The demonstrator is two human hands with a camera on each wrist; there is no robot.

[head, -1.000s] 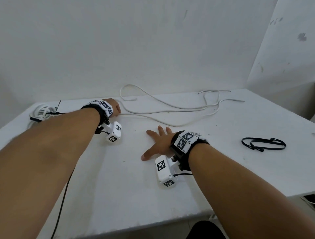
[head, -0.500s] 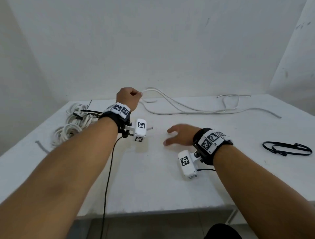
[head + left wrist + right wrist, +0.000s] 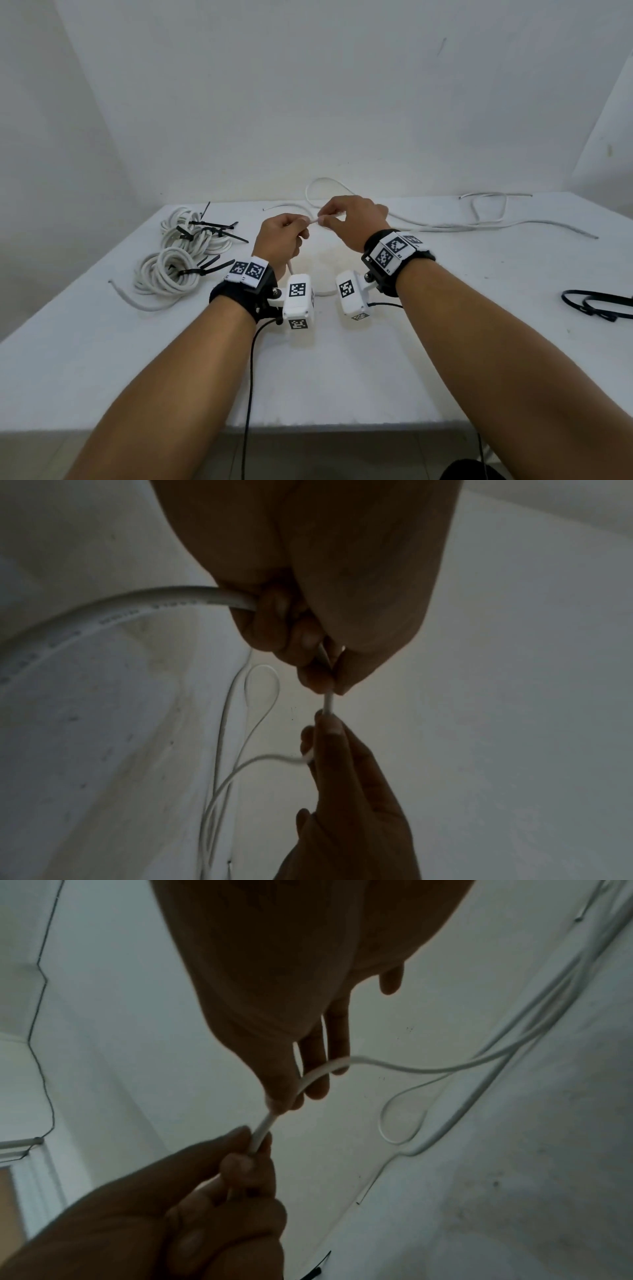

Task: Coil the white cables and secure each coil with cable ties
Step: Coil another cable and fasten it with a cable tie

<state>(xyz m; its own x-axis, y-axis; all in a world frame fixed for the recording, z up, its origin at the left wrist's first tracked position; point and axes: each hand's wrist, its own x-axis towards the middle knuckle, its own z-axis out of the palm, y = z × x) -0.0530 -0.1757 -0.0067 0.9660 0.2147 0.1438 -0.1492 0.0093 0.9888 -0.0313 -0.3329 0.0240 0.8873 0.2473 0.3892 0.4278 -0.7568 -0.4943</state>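
A loose white cable (image 3: 445,226) trails across the back of the white table (image 3: 342,377). My left hand (image 3: 284,236) grips it in a fist, and the cable's end sticks out below the palm. My right hand (image 3: 349,217) pinches the same cable (image 3: 263,1127) between thumb and forefinger, a short way from the left fist. In the left wrist view the cable (image 3: 327,704) runs taut between the two hands (image 3: 308,653). Two white coils (image 3: 164,274) (image 3: 195,233) bound with black cable ties lie at the left.
Loose black cable ties (image 3: 596,303) lie near the table's right edge. A thin black wire (image 3: 248,394) hangs from my left wrist over the front edge. White walls close the back and both sides.
The left hand has lifted the cable and drawn it toward the middle. The right hand has left the tabletop and taken hold of the cable beside the left fist.
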